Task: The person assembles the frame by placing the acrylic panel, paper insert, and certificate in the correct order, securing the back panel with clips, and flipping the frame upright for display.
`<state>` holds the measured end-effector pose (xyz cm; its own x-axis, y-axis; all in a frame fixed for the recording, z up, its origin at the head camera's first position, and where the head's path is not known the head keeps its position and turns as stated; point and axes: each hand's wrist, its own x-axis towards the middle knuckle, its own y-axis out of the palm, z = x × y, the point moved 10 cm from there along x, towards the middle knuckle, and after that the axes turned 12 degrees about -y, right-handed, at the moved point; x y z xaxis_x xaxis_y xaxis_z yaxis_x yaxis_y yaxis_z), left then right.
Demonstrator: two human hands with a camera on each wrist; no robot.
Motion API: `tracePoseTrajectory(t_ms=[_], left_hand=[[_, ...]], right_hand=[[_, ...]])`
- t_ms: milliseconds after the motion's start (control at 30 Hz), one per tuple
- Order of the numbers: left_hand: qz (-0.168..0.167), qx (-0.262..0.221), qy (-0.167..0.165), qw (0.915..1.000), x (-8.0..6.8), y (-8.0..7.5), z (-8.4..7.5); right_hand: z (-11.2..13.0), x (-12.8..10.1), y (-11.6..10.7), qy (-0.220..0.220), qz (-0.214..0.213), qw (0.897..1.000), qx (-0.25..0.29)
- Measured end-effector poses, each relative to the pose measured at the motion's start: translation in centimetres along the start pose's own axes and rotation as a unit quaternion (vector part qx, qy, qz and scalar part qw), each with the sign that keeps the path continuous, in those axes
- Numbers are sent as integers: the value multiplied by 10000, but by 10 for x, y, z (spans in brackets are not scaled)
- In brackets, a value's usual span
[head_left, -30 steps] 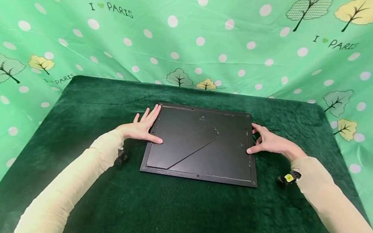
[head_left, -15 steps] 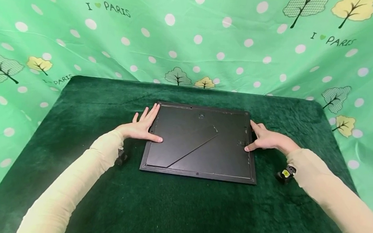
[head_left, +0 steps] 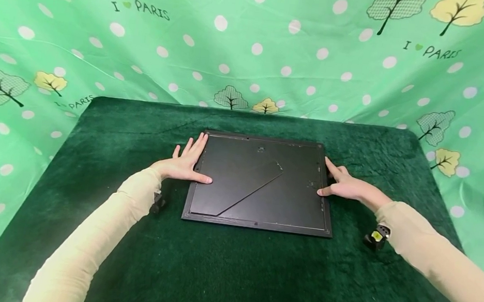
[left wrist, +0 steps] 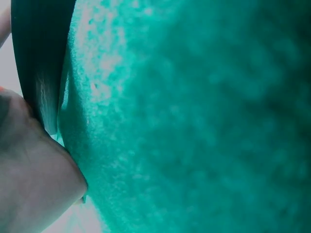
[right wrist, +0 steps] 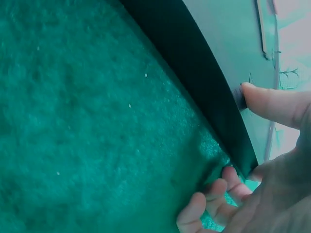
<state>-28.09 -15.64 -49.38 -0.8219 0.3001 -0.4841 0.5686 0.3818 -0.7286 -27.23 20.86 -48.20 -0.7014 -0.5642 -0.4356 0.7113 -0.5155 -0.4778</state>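
A black picture frame (head_left: 259, 196) lies flat with its back up, the diagonal outline of a stand leg (head_left: 250, 195) showing on its backing. My left hand (head_left: 181, 167) is spread over the frame's left side. Its thumb lies straight on the back, and the other fingers reach along the left edge towards the far corner. On the opposite side, my right hand (head_left: 345, 184) has its thumb on the rim and its index finger along the outer edge. In the right wrist view, its other fingers (right wrist: 214, 199) are loosely bent beside the frame, off its surface.
Dark green plush cloth (head_left: 221, 270) covers the table under and around the frame. A light green polka-dot curtain (head_left: 275, 37) with printed trees hangs behind and at both sides. Small dark wrist devices (head_left: 376, 236) sit below the sleeves.
The right wrist dips slightly and the right index finger lies straighter along the edge. The left hand keeps its place on the frame. The head view shifts a little.
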Motion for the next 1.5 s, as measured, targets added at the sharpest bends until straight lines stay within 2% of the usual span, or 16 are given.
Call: tracePoseTrajectory(t_ms=[633, 1000, 1100, 1200, 1300, 1400, 1500], left_hand=[[0, 15, 2, 10000, 1, 0, 2], [47, 80, -59, 9999, 5, 1, 3], [83, 90, -58, 9999, 6, 2, 0], [102, 99, -20, 9999, 7, 3, -3], [97, 109, -65, 9999, 7, 2, -2], [80, 96, -97, 9999, 6, 1, 2], [82, 74, -75, 9999, 5, 1, 4]], right_hand=[[-15, -4, 0, 225, -235, 9993, 165], [-13, -8, 0, 155, -317, 9993, 131], [-12, -10, 0, 108, -481, 9987, 91], [-6, -13, -2, 73, -891, 9958, -174], [10, -11, -3, -85, -1359, 9875, -788], [34, -5, 3, -473, -1600, 9747, -1486], [59, 1, 20, -1006, -1598, 9621, -1965]])
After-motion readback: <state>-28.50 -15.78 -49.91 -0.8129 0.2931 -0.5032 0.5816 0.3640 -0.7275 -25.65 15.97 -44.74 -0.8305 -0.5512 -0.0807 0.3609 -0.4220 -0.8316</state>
